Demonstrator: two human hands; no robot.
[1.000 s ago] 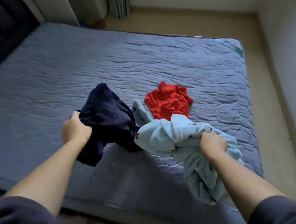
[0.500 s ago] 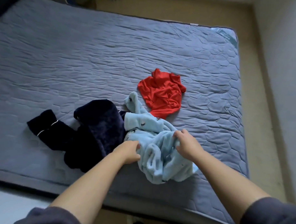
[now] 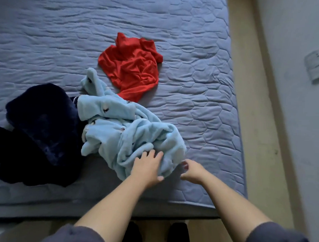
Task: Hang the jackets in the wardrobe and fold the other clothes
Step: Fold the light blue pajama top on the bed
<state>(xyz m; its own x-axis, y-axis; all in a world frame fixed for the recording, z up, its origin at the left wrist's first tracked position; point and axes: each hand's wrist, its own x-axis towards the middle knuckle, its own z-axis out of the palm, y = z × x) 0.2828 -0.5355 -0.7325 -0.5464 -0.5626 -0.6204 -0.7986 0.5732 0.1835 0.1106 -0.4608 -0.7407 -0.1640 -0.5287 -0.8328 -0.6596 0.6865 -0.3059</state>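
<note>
Head view: the left hand (image 3: 148, 165) is lying flat with fingers spread on the near end of the light blue fleece garment (image 3: 118, 130), pressing it to the quilted mattress (image 3: 201, 86). The right hand (image 3: 191, 170) is hovering just beside the same bundle with fingers loosely curled. Whether it is pinching the fleece edge or only touching it I cannot tell.

The blue fleece is sitting crumpled near the mattress's front edge, touching the navy fleece garment (image 3: 42, 127) heaped on its left. The red shirt (image 3: 133, 65) is lying bunched just beyond it. Nothing is looking folded and no wardrobe or hanger is showing, so the task seems to be barely starting, with all three pieces left to sort.

Behind the clothes, a broad stretch of mattress is offering room for spreading a garment flat. The bundle is sitting close to the front edge, so fabric could slide off toward the floor (image 3: 245, 124) on the right.
</note>
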